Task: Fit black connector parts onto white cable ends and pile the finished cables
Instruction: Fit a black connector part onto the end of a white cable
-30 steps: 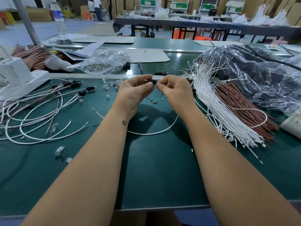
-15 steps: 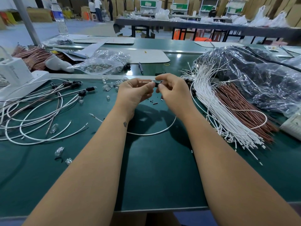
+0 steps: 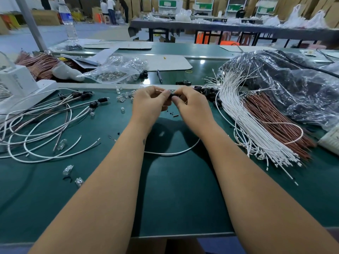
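Both hands meet over the middle of the green table (image 3: 174, 195). My left hand (image 3: 149, 105) pinches the end of a white cable (image 3: 172, 153), whose loop sags onto the table behind my wrists. My right hand (image 3: 190, 105) pinches a small black connector part (image 3: 172, 95) against that cable end. A pile of finished cables (image 3: 45, 125) with black connectors lies at the left. A thick bundle of bare white cables (image 3: 244, 125) fans out on the right. Loose black connector parts (image 3: 207, 91) sit just right of my hands.
Brown cables (image 3: 275, 121) lie beside the white bundle under a plastic bag (image 3: 293, 85). Small clear bulbs (image 3: 121, 98) are scattered behind my left hand. A bag of bulbs (image 3: 113, 72), a pen (image 3: 159, 76), a white device (image 3: 16, 83) and a water bottle (image 3: 68, 22) stand farther back.
My hands have stayed in place, working closer together; the right fingers have shifted around the black part at the cable end. The cable loop barely moved.
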`<control>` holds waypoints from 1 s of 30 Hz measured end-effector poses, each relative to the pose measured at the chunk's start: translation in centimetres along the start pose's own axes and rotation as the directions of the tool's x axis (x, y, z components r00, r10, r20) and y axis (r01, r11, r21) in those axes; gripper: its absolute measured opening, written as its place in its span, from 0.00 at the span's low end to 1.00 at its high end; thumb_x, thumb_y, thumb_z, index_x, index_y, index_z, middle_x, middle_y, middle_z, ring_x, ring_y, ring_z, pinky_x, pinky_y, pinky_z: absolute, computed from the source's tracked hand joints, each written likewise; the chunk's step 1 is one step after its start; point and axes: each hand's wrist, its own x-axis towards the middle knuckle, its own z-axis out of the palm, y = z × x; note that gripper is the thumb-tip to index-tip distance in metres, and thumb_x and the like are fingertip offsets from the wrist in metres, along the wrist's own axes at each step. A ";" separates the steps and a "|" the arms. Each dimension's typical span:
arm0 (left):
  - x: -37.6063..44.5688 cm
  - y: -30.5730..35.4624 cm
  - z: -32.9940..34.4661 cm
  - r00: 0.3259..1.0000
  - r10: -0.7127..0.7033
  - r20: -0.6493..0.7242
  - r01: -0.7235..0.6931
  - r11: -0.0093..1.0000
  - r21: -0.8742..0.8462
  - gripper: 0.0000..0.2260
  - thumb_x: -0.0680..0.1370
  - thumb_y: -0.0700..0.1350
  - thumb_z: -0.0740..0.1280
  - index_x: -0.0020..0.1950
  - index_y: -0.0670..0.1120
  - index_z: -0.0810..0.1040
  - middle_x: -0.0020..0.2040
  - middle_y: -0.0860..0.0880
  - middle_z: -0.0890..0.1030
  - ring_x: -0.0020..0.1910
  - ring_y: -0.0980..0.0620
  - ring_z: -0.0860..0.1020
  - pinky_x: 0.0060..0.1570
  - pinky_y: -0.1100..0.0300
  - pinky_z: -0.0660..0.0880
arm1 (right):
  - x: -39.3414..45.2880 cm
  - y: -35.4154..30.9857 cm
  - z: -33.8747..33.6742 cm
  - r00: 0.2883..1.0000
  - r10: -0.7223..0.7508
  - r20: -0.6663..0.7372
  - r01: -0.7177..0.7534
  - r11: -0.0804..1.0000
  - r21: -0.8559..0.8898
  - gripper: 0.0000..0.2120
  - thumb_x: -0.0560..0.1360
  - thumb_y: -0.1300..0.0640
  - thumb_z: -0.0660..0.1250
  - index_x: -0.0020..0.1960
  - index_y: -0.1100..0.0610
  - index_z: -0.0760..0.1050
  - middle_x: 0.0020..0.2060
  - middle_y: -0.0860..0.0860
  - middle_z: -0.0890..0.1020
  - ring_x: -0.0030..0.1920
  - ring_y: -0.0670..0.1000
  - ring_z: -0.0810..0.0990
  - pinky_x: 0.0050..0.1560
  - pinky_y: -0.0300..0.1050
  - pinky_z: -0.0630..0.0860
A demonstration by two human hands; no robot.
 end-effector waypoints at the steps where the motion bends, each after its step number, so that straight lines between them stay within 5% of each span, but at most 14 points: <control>1: 0.1 -0.1 0.0 1.000 0.004 -0.002 -0.004 0.999 0.033 0.07 0.77 0.39 0.68 0.39 0.46 0.79 0.36 0.46 0.83 0.35 0.52 0.81 0.38 0.61 0.79 | 0.0 0.1 -0.1 1.000 0.007 0.013 -0.007 1.000 -0.023 0.05 0.78 0.55 0.65 0.51 0.54 0.77 0.35 0.43 0.76 0.37 0.45 0.74 0.40 0.45 0.71; 5: 1.0 -0.5 -1.0 0.968 0.042 -0.249 0.022 0.968 0.250 0.06 0.78 0.43 0.67 0.43 0.44 0.80 0.41 0.44 0.83 0.38 0.49 0.79 0.44 0.52 0.79 | 0.0 0.5 -0.7 0.996 0.093 0.009 -0.090 0.985 -0.150 0.04 0.80 0.55 0.62 0.51 0.55 0.74 0.43 0.49 0.80 0.44 0.52 0.76 0.43 0.48 0.72; 8: 1.4 -0.2 -2.3 0.844 0.025 -0.535 0.154 0.945 0.287 0.06 0.78 0.43 0.65 0.50 0.43 0.80 0.44 0.49 0.82 0.43 0.51 0.79 0.47 0.53 0.79 | 0.2 0.7 -1.1 0.984 0.178 -0.026 -0.180 0.971 -0.155 0.05 0.80 0.55 0.61 0.51 0.55 0.74 0.44 0.50 0.80 0.45 0.53 0.76 0.44 0.48 0.72; 10: 1.2 0.0 -2.7 0.808 0.070 -0.585 0.176 0.919 0.353 0.08 0.77 0.39 0.63 0.53 0.46 0.78 0.45 0.53 0.78 0.53 0.49 0.76 0.53 0.54 0.74 | 0.1 0.6 -1.0 0.984 0.178 -0.024 -0.179 0.972 -0.151 0.05 0.80 0.55 0.61 0.51 0.56 0.74 0.43 0.50 0.80 0.45 0.54 0.77 0.44 0.49 0.73; 12: 0.8 0.2 -2.8 0.816 0.244 -0.524 0.109 0.825 0.554 0.15 0.75 0.35 0.62 0.56 0.49 0.78 0.49 0.53 0.76 0.61 0.47 0.69 0.58 0.54 0.65 | 0.1 0.3 -0.9 0.988 0.156 -0.008 -0.155 0.975 -0.158 0.05 0.80 0.56 0.61 0.51 0.57 0.73 0.43 0.51 0.80 0.44 0.54 0.77 0.43 0.49 0.73; 15: 0.5 0.8 -1.5 0.874 0.449 -0.184 -0.186 0.660 0.728 0.18 0.74 0.34 0.61 0.60 0.50 0.79 0.57 0.52 0.79 0.62 0.48 0.68 0.53 0.58 0.58 | -0.1 -0.2 -0.7 0.994 0.111 0.019 -0.107 0.983 -0.147 0.05 0.80 0.56 0.61 0.52 0.58 0.73 0.43 0.52 0.81 0.45 0.55 0.77 0.43 0.49 0.74; 19: 0.4 0.4 0.3 0.905 0.356 0.232 -0.393 0.495 0.775 0.13 0.80 0.42 0.61 0.61 0.52 0.79 0.58 0.50 0.81 0.62 0.46 0.71 0.57 0.54 0.61 | -0.3 -0.8 -0.6 0.998 0.036 0.042 -0.031 0.993 -0.117 0.07 0.80 0.56 0.62 0.54 0.58 0.75 0.47 0.54 0.82 0.48 0.56 0.78 0.48 0.53 0.75; 27: 0.6 0.5 -0.7 0.886 0.432 0.170 -0.396 0.512 0.762 0.11 0.79 0.41 0.64 0.57 0.49 0.83 0.49 0.48 0.83 0.55 0.43 0.73 0.55 0.50 0.68 | -0.2 -0.5 -1.1 0.998 0.037 -0.042 -0.044 0.981 -0.187 0.05 0.80 0.56 0.60 0.54 0.56 0.71 0.43 0.51 0.79 0.44 0.57 0.76 0.41 0.51 0.72; 30: 0.9 0.4 -2.2 0.885 0.465 -0.033 -0.256 0.543 0.800 0.11 0.79 0.39 0.62 0.55 0.46 0.83 0.51 0.46 0.83 0.54 0.43 0.75 0.53 0.52 0.67 | 0.1 0.4 -2.2 0.980 0.162 -0.119 -0.176 0.977 -0.119 0.05 0.80 0.57 0.60 0.54 0.56 0.72 0.44 0.51 0.79 0.46 0.57 0.77 0.45 0.51 0.73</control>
